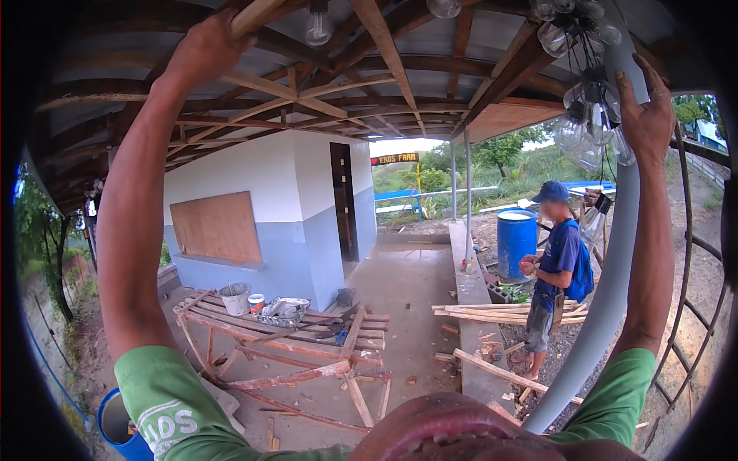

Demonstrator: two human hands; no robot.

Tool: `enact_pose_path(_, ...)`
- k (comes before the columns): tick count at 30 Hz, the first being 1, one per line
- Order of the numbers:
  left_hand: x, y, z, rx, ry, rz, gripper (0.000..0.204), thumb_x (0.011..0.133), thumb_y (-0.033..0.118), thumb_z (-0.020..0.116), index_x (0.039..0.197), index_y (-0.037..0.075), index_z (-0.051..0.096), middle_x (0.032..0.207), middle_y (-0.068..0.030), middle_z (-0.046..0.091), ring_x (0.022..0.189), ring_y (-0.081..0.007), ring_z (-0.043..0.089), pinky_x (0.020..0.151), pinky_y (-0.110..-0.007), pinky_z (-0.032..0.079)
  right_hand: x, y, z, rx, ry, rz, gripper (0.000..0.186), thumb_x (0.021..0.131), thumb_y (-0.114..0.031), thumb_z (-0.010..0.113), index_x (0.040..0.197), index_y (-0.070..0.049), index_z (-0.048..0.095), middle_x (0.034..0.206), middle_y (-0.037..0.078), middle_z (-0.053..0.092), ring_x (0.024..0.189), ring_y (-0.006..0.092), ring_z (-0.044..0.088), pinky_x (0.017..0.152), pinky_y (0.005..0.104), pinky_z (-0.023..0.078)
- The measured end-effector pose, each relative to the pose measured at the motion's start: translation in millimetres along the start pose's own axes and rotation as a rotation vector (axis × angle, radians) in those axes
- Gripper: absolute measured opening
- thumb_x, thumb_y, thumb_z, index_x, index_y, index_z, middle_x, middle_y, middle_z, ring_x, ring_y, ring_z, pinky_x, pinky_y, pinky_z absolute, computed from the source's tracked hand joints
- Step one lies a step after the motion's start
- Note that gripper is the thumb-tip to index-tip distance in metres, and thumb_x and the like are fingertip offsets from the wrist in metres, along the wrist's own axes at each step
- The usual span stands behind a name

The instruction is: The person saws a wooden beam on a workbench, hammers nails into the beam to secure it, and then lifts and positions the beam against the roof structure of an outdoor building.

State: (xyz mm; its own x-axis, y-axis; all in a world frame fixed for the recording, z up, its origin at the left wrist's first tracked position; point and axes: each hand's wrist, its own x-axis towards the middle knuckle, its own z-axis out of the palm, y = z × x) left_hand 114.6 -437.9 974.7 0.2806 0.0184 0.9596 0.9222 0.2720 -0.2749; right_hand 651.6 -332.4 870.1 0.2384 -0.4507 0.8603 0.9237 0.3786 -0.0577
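Note:
Raised high at the upper left, my left hand (206, 52) is closed round a length of wood (255, 17) under the roof. My right hand (649, 115) is up at the right, against the upper part of a grey round post (621, 223). Its thumb lies on one side and its fingers on the other, gripping the post; part of the grip is hidden. Just left of that hand hangs a cluster of clear glass light bulbs (588, 115) on dark wires. Another bulb (318, 27) hangs beside the wood near my left hand.
Wooden roof framing (392, 61) spans overhead. Below stands a rough wooden trestle (300, 338) bearing a bucket (235, 298), a small tub (256, 304) and a paint tray (284, 310). A person (552, 269) stands at the right by a blue drum (516, 244) and lumber (500, 311).

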Motion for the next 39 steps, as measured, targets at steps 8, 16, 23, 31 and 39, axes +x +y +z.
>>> enact_pose_path(8,28,93,-84,-0.077,0.03,-0.053,0.057,0.102,0.05,0.048,0.118,-0.004,0.056,0.101,-0.0222,0.067,0.094,-0.0369,0.066,0.085,-0.048,0.05,-54,-53,-1,0.344,0.121,-0.305,0.038,0.087,-0.023,0.075,0.121,-0.007,0.068,0.117,0.011,0.07,0.109,0.0269,0.066,0.092,0.0366,0.051)
enact_pose_path(16,83,87,-73,0.242,-0.225,-0.042,0.056,0.102,0.047,0.047,0.125,-0.003,0.057,0.116,-0.028,0.065,0.111,-0.0393,0.063,0.091,-0.048,0.048,-91,-62,9,0.462,0.074,-0.196,0.036,0.086,-0.02,0.075,0.118,-0.006,0.069,0.115,0.01,0.071,0.109,0.0286,0.066,0.109,0.0512,0.039)
enact_pose_path(23,68,102,-108,0.068,0.028,-0.004,0.048,0.102,0.039,0.05,0.123,-0.004,0.059,0.123,-0.0252,0.064,0.108,-0.0411,0.064,0.09,-0.048,0.049,-106,-61,15,0.398,0.043,-0.18,0.035,0.085,-0.02,0.076,0.117,-0.008,0.068,0.117,0.009,0.07,0.11,0.0287,0.065,0.11,0.057,0.035)
enact_pose_path(31,59,125,-109,0.266,-0.231,0.119,0.041,0.103,0.036,0.049,0.118,-0.002,0.056,0.108,-0.0238,0.066,0.1,-0.038,0.065,0.084,-0.048,0.049,-109,-59,6,0.382,0.08,-0.206,0.034,0.085,-0.017,0.076,0.117,-0.008,0.068,0.118,0.008,0.069,0.114,0.0272,0.063,0.11,0.0566,0.035)
enact_pose_path(39,74,90,-84,-0.057,0.098,-0.052,0.044,0.103,0.034,0.049,0.125,-0.004,0.054,0.122,-0.023,0.064,0.109,-0.0385,0.063,0.09,-0.051,0.046,-110,-10,-16,0.231,0.137,-0.128,0.037,0.086,-0.016,0.077,0.12,-0.006,0.068,0.117,0.009,0.071,0.114,0.0247,0.064,0.104,0.0394,0.043)
